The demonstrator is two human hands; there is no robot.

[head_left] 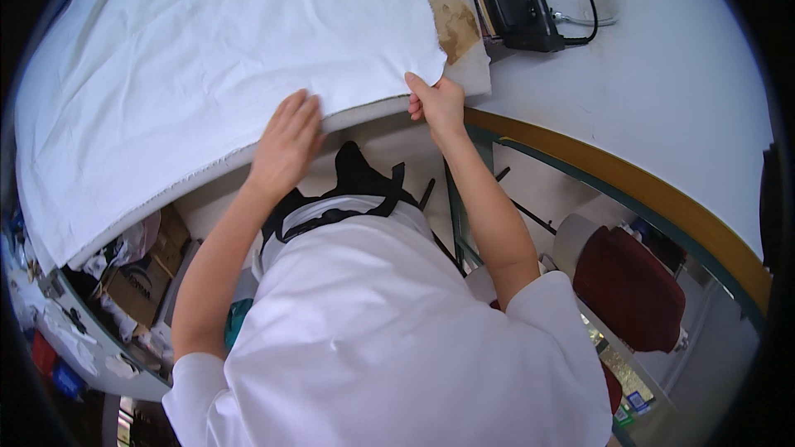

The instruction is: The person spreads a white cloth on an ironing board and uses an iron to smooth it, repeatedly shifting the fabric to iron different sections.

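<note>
A large sheet of white fabric (248,25) covers the padded pressing table, with faint wrinkles across it and a frayed right edge. My right hand (440,102) pinches the fabric's near right corner between thumb and fingers, at the table's front edge. Slightly blurred, my left hand (290,133) lies flat over the fabric's near edge, fingers together and pointing away from me; its palm is hidden. Beyond the cloth's right edge shows the pad (475,77), beige with a brown stain.
An electric iron (512,6) with a black cord (590,12) rests to the right of the pad, on a white tabletop (658,74). Below the wood-edged table stands a dark red chair (630,288). Cardboard boxes (140,288) and bags sit under the left side.
</note>
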